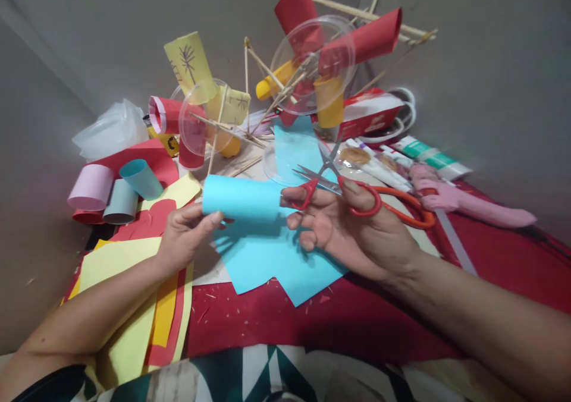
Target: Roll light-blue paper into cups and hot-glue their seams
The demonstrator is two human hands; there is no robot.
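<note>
My left hand (185, 232) pinches the left end of a light blue paper roll (243, 198), held level above the red cloth. My right hand (352, 229) grips red-handled scissors (332, 185), fingers through the loops, and its fingertips also touch the roll's right end. The scissor blades point up and left, slightly apart. Under both hands lies a cut sheet of light blue paper (272, 259).
Yellow and red paper sheets (134, 295) lie at the left, with pink, grey and blue rolls (116, 191) behind. Two stick-and-clear-lid pinwheels with paper rolls (312, 63) stand at the back. A pink glue gun (459, 200), orange scissors (410, 212) and tubes (428, 155) lie at the right.
</note>
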